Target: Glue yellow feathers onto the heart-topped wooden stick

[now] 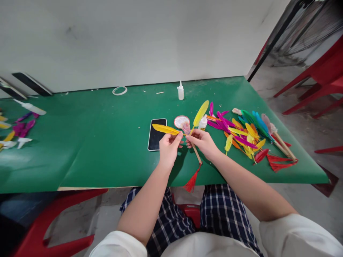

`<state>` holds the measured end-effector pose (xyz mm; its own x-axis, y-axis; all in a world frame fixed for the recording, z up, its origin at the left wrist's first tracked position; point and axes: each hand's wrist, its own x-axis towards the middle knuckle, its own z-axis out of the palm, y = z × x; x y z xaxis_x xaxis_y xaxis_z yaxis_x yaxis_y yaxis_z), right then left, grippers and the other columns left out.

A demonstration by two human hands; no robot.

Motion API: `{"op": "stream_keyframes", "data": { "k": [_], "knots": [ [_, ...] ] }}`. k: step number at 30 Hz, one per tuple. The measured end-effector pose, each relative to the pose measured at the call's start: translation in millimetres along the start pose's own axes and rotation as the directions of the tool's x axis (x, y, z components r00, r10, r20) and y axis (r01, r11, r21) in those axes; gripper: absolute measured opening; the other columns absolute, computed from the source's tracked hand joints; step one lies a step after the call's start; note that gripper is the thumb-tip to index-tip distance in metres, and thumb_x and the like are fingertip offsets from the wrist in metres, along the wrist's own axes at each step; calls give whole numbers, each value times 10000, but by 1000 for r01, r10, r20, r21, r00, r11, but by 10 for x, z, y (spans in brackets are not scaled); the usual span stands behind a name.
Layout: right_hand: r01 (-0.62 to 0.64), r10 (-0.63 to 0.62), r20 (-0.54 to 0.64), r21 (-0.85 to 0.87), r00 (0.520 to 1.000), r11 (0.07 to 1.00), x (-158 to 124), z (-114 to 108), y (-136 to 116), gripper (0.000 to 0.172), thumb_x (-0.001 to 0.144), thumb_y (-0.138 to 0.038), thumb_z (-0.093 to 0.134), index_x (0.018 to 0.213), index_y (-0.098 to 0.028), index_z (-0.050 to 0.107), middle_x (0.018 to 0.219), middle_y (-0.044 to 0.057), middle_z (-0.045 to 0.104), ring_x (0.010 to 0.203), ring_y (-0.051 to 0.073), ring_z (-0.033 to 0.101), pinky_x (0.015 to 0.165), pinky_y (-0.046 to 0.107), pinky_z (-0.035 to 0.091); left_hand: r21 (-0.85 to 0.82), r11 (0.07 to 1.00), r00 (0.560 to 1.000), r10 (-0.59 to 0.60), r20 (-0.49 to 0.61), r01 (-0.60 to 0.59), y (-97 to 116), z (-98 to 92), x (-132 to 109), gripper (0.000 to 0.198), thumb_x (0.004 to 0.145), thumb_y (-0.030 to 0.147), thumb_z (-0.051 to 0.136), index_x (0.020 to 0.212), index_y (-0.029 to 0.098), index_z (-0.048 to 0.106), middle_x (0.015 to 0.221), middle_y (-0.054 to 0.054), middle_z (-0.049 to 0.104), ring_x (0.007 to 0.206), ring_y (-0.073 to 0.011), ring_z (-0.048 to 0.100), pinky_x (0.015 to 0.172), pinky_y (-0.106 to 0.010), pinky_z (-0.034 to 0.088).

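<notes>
Feather (164,129) juts leftward from left hand's (168,146) pinch.

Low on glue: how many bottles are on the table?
3: upright bottle near the far edge, small bottle by the right hand, lying bottle far left. Feathers may hide more.

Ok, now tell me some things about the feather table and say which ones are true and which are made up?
1. The left hand pinches a yellow feather. True.
2. The phone lies on the floor. False: it lies flat on the green table, just left of the hands.
3. A red tassel hangs from the stick that the right hand holds. True.
4. The white bottle near the wall has tipped onto its side. False: it stands upright.
</notes>
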<state>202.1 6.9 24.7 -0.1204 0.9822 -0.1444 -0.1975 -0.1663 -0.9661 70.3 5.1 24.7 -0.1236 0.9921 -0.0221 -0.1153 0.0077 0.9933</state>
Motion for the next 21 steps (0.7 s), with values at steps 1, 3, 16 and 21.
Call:
{"op": "stream_keyframes", "data": {
  "k": [1,3,16,21],
  "knots": [
    [-1,1,-1,3,1000,1000,-1,1,1,301,604,-388,726,757,-169,588,630,-25,608,543,99,582,538,246,518,-1,1000,1000,2,1,-2,0,0,0,264,692,354,688,828,135,634,706,-18,640,560,-98,587,460,-181,468],
    [-4,4,0,5,1000,1000,-2,1,1,310,594,-389,733,754,-168,588,625,-24,608,535,100,583,539,255,526,-1,1000,1000,2,6,-2,0,0,-1,267,693,357,687,832,135,635,707,-20,640,561,-100,586,464,-187,469],
    [42,-43,16,28,999,999,9,-6,50,331,644,-443,692,683,-161,524,565,-34,584,453,96,580,470,239,527,21,1000,1000,-8,25,8,-5,0,0,290,694,382,682,825,129,625,685,-20,633,563,-109,581,466,-195,464],
    [52,-52,13,29,999,998,10,-11,55,303,665,-417,683,681,-161,522,560,-38,583,443,90,574,463,228,516,23,1000,999,-16,35,15,-4,0,-1,281,695,376,681,826,133,627,699,-25,639,569,-112,584,464,-196,466]
  ]
}}
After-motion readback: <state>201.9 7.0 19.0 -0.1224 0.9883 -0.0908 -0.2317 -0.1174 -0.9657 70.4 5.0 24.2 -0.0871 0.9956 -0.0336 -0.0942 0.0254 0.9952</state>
